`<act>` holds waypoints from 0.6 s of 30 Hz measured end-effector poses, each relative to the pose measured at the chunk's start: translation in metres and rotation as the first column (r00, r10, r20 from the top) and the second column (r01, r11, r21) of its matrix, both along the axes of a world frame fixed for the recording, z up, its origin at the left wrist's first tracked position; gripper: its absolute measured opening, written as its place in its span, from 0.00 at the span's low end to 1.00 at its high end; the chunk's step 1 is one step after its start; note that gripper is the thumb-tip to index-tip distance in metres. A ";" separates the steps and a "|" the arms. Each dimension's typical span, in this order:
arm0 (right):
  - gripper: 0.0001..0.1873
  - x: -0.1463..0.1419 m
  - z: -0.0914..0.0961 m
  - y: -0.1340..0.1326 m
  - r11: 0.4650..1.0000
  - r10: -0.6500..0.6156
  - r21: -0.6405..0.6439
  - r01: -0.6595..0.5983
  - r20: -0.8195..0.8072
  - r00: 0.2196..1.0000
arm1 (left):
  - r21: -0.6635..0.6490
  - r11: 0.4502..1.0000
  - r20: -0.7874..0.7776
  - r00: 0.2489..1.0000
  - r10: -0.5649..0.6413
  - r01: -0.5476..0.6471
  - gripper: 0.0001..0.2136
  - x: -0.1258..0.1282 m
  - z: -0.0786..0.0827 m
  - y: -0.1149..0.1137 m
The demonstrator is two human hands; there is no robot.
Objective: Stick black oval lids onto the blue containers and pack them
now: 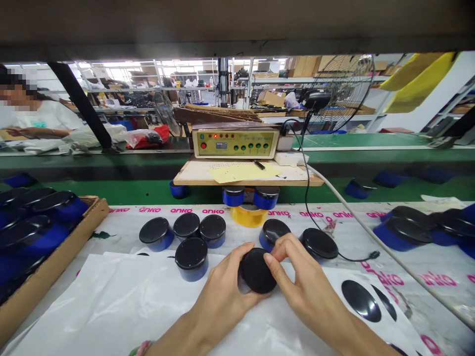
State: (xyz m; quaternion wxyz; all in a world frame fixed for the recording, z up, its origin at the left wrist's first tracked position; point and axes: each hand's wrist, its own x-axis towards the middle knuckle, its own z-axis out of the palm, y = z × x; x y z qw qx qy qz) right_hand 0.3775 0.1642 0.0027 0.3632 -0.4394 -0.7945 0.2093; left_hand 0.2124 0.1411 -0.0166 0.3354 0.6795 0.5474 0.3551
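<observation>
A round, squat black-topped unit (259,272) is between my two hands, its black face tilted up toward me. My left hand (224,284) wraps round its left and near side. At its upper right edge, the thumb and bent fingers of my right hand (302,269) close on the rim; whether they pinch a thin piece there I cannot tell. Similar blue units with black tops stand just beyond, among them one (191,259) left of my hands and one (273,233) behind my right fingers. White sheets (122,306) lie beneath, with black oval stickers (361,300) at right.
A cardboard box (55,267) of blue units stands at left; more units (404,230) sit at right. Ahead, a control box (235,143) rests on a wooden shelf (193,173). A pale cable (371,232) crosses the right side. A person (44,116) is far left.
</observation>
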 end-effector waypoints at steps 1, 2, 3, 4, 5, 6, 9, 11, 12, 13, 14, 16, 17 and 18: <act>0.09 0.001 0.000 0.002 0.997 -0.004 0.072 -0.001 0.059 0.998 | 0.006 1.000 -0.007 1.000 -0.002 0.002 0.29 0.000 -0.001 0.000; 0.09 0.004 0.000 0.004 0.989 -0.023 0.147 0.004 0.128 0.992 | 0.016 1.000 -0.014 1.000 -0.008 0.008 0.29 -0.001 -0.001 0.000; 0.08 0.008 0.003 0.008 0.975 -0.062 0.224 0.019 0.188 0.980 | 0.038 0.999 -0.024 1.000 -0.015 0.016 0.29 -0.002 -0.002 0.000; 0.08 0.013 0.006 0.012 0.954 -0.120 0.296 0.051 0.219 0.968 | 0.073 0.997 -0.042 0.999 -0.027 0.030 0.29 -0.002 -0.003 0.001; 0.08 0.019 0.012 0.016 0.931 -0.183 0.351 0.099 0.214 0.959 | 0.107 0.993 -0.068 0.997 -0.038 0.045 0.29 -0.003 -0.004 0.003; 0.09 0.025 0.019 0.019 0.909 -0.242 0.385 0.161 0.174 0.954 | 0.137 0.989 -0.104 0.994 -0.046 0.060 0.29 -0.004 -0.004 0.005; 0.10 0.040 0.046 0.024 0.887 -0.321 0.351 0.301 0.001 0.947 | 0.177 0.981 -0.257 0.966 -0.026 0.073 0.24 0.000 -0.002 0.018; 0.10 0.043 0.060 0.021 0.941 -0.243 0.251 0.228 0.028 0.970 | 0.216 0.975 -0.369 0.929 0.029 0.055 0.23 0.006 0.003 0.024; 0.11 0.042 0.063 0.018 0.969 -0.168 0.197 0.147 0.097 0.981 | 0.268 0.962 -0.428 0.901 0.066 0.057 0.23 0.009 0.006 0.023; 0.11 0.042 0.064 0.014 0.988 -0.085 0.143 0.058 0.184 0.979 | 0.334 0.940 -0.487 0.867 0.107 0.072 0.25 0.012 0.008 0.019; 0.12 0.043 0.063 0.010 0.996 -0.010 0.093 -0.016 0.267 0.964 | 0.409 0.908 -0.539 0.828 0.156 0.095 0.26 0.014 0.009 0.010; 0.13 0.050 0.053 0.001 0.994 0.083 0.035 -0.103 0.371 0.925 | 0.532 0.835 -0.612 0.745 0.264 0.141 0.27 0.011 0.003 -0.016; 0.13 0.056 0.044 -0.003 0.992 0.099 0.038 -0.122 0.379 0.920 | 0.570 0.812 -0.628 0.705 0.330 0.128 0.29 0.007 -0.004 -0.032; 0.14 0.063 0.034 -0.006 0.990 0.101 0.053 -0.129 0.366 0.925 | 0.590 0.805 -0.632 0.660 0.407 0.069 0.32 0.002 -0.013 -0.049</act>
